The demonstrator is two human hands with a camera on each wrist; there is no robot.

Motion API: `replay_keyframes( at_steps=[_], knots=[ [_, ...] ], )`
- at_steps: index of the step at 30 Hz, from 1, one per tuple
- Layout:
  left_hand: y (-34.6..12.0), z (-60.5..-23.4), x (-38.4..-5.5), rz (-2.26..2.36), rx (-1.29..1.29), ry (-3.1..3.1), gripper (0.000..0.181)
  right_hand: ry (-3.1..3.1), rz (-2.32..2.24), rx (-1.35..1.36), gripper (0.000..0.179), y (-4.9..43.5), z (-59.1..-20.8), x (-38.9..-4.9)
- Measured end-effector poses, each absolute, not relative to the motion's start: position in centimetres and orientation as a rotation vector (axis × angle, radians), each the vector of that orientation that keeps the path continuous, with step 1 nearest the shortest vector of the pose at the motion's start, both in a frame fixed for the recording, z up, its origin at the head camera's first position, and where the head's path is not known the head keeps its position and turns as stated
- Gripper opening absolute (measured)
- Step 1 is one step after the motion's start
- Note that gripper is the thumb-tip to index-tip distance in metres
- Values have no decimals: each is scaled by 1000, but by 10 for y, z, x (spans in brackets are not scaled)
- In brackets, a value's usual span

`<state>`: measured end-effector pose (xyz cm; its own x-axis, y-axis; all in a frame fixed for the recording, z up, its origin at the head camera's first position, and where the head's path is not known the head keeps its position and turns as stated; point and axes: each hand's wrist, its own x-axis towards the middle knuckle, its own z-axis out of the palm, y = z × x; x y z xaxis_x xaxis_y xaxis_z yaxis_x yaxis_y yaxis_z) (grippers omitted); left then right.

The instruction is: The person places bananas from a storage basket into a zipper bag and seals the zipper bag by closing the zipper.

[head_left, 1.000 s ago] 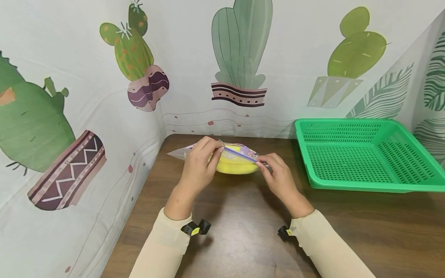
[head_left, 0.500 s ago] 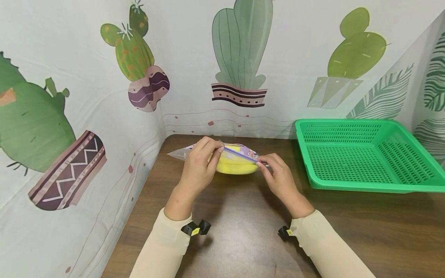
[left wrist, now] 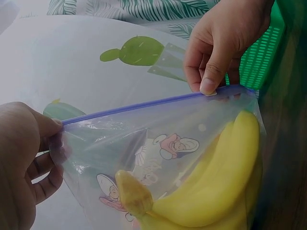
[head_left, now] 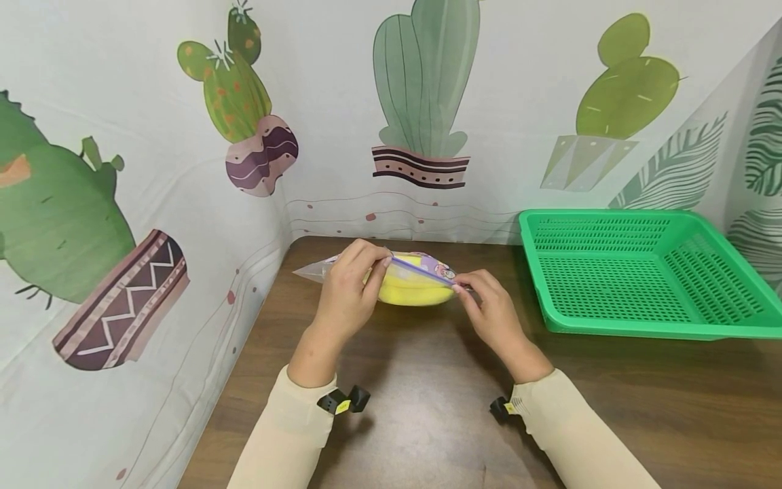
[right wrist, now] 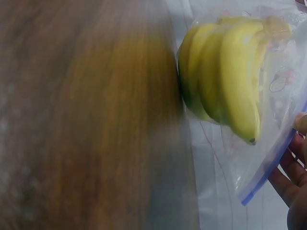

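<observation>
A clear zip bag (left wrist: 158,139) printed with small cartoon figures holds a bunch of yellow bananas (left wrist: 211,182). Along its top runs a purple zip strip (left wrist: 139,104), stretched straight between the two hands. My left hand (head_left: 347,288) pinches the strip's left end between thumb and fingers. Near the opposite end, my right hand (head_left: 489,305) pinches the strip, its thumb lying on a small pale tab in the left wrist view. In the right wrist view the bananas (right wrist: 240,81) show through the plastic, with the right fingers (right wrist: 288,182) at the strip.
A green perforated basket (head_left: 537,285) stands on the brown wooden table (head_left: 427,407), to the right of the bag. Behind the table hangs a white cloth (head_left: 330,102) printed with cacti. Black wrist cameras are strapped over both sleeves (head_left: 287,421).
Both hands keep their pinch on the zip strip. The left hand has shifted very slightly left, and the strip has moved a little with it.
</observation>
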<state>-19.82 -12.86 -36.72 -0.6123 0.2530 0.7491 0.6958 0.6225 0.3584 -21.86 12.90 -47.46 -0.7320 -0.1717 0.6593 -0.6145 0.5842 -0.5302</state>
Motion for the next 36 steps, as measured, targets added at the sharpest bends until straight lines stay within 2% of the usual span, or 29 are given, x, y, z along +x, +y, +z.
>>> replay_keyframes(
  at_steps=[36],
  knots=[
    [-133,-366,-199,-862,-708,-2184,14,-2293,1025,597,15,131,-479,-221]
  ],
)
